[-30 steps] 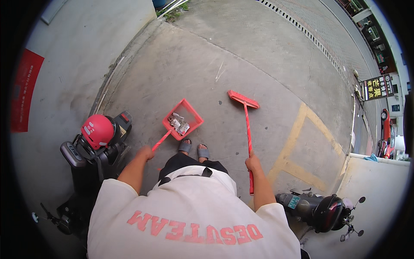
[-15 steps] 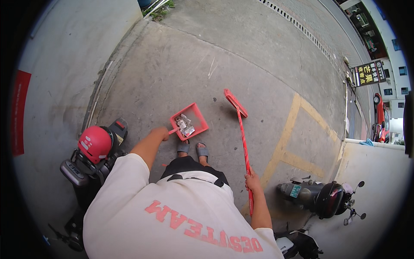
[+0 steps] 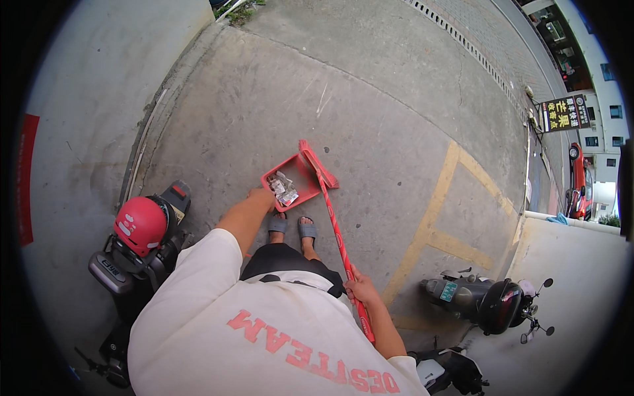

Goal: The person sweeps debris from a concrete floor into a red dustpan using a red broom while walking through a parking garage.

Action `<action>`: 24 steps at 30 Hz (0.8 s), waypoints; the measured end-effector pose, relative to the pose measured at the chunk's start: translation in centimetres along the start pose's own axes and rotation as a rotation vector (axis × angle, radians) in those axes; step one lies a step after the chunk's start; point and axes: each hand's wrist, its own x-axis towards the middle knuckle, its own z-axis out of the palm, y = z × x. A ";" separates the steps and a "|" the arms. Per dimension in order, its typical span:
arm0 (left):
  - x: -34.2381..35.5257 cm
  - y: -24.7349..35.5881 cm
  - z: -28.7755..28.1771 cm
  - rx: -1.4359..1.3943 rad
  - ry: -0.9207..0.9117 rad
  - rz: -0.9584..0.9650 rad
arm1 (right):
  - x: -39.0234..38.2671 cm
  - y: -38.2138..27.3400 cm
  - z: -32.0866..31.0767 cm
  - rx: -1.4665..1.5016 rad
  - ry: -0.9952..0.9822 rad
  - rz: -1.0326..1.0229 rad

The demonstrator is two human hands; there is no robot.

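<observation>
A red dustpan [image 3: 276,173] is held low in front of my feet, with my left hand [image 3: 262,198] closed at its handle; the grip itself is mostly hidden behind the fingers. Crumpled paper scraps and wrappers [image 3: 284,189] lie inside it, toward the left side. My right hand [image 3: 360,288] is wrapped round the red-striped pole of a broom [image 3: 337,232]. The broom's red head is tilted and sits at the dustpan's right, open edge, overlapping it in view.
A scooter with a red helmet [image 3: 140,225] stands close on my left by the wall. To the right are another scooter [image 3: 479,298], yellow floor lines [image 3: 434,204] and a low white wall. A drain grate [image 3: 472,56] crosses the far concrete.
The broom head has swung left from the open floor to the dustpan's edge. My right hand has moved left with the pole. The dustpan has stayed nearly in place.
</observation>
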 end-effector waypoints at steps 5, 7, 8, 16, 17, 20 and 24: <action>-1.6 0.2 -0.7 0.019 -0.040 -0.012 | -5.0 -1.4 -1.9 0.002 -0.056 -0.005; -1.8 0.5 -1.4 0.001 -0.033 -0.023 | -3.8 -2.9 -3.2 -0.092 0.027 -0.097; -2.0 0.4 -0.9 -0.033 -0.010 -0.029 | -2.7 -4.1 -3.7 -0.148 0.066 -0.145; -3.6 2.1 0.1 -0.019 0.059 -0.010 | 13.2 -9.0 -6.4 -0.613 0.360 -0.422; -3.4 2.0 0.4 0.003 0.048 -0.007 | 15.5 -8.1 -6.6 -0.647 0.315 -0.437; -2.8 1.2 0.4 -0.029 0.004 -0.061 | 9.5 -6.0 -2.8 -0.525 0.114 -0.348; 2.0 -0.6 2.2 -0.045 0.057 -0.046 | 0.1 -1.8 -2.8 -0.242 -0.212 -0.139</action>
